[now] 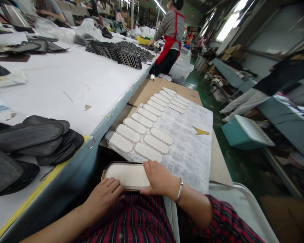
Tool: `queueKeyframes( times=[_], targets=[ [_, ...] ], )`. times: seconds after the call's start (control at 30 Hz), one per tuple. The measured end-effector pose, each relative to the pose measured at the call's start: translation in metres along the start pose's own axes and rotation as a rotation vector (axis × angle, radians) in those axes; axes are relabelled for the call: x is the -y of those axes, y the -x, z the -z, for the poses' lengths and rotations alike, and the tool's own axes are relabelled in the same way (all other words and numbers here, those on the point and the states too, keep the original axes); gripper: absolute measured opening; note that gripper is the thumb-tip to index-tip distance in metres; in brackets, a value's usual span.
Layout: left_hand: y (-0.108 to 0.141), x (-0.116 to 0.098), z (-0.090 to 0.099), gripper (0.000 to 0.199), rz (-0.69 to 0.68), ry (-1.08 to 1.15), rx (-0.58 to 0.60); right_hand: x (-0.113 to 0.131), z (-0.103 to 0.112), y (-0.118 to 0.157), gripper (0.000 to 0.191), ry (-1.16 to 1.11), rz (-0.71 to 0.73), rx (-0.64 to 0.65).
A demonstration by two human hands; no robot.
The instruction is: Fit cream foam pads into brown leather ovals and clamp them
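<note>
Close to my body is a cream oblong sole piece (129, 173) with a dark rim, held level between both hands. At its left end, my left hand (105, 194) curls its fingers over the near edge. My right hand (158, 179), with a silver bangle at the wrist, grips the right end, fingers on the far edge and thumb on the near one. Just beyond lies a whitish board (192, 158) with rows of similar cream oblong pieces (153, 143) laid flat on it. Whatever is under the held piece is hidden.
The white table (66, 81) on my left carries stacked dark sole-shaped pieces (32, 135) and a row of dark parts (116, 52). A yellow scrap (201, 131) lies on the board. A person in a red apron (171, 37) stands beyond; a teal bin (243, 133) is right.
</note>
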State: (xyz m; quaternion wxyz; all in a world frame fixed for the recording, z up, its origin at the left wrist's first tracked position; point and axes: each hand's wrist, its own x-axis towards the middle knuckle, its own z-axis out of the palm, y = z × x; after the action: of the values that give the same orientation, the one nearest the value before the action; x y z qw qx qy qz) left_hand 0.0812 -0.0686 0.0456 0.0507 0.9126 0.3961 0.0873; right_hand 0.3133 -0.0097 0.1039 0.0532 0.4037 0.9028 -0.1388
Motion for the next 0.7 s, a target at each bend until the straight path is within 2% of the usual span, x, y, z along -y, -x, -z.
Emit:
queueKeyframes(
  times=[0.1, 0.2, 0.3, 0.4, 0.47, 0.53, 0.63, 0.7],
  targets=[
    [0.001, 0.002, 0.006, 0.008, -0.033, 0.104, 0.049, 0.000, 0.000, 0.001, 0.075, 0.016, 0.004, 0.008],
    [-0.006, 0.005, 0.024, 0.015, -0.043, 0.351, 0.092, 0.002, -0.002, 0.001, 0.076, 0.022, -0.003, 0.007],
    [-0.027, 0.001, 0.037, 0.020, -0.037, 0.539, 0.077, 0.004, -0.005, -0.001, 0.076, 0.009, -0.008, 0.004],
    [-0.054, -0.006, 0.031, 0.045, -0.119, 0.545, 0.139, -0.001, -0.008, 0.000, 0.082, -0.116, -0.028, -0.016],
    [-0.064, -0.009, 0.021, 0.059, -0.172, 0.491, 0.236, -0.010, -0.009, 0.005, 0.094, -0.375, -0.059, -0.037],
    [-0.067, -0.012, 0.011, 0.068, -0.197, 0.411, 0.298, -0.022, -0.009, 0.017, 0.097, -0.805, -0.143, -0.055],
    [-0.064, -0.017, 0.002, 0.078, -0.178, 0.299, 0.337, -0.034, -0.012, 0.042, 0.083, -1.445, -0.340, -0.075],
    [-0.064, -0.022, 0.000, 0.079, -0.153, 0.250, 0.351, -0.036, -0.015, 0.058, 0.076, -1.666, -0.412, -0.141]
  ],
)
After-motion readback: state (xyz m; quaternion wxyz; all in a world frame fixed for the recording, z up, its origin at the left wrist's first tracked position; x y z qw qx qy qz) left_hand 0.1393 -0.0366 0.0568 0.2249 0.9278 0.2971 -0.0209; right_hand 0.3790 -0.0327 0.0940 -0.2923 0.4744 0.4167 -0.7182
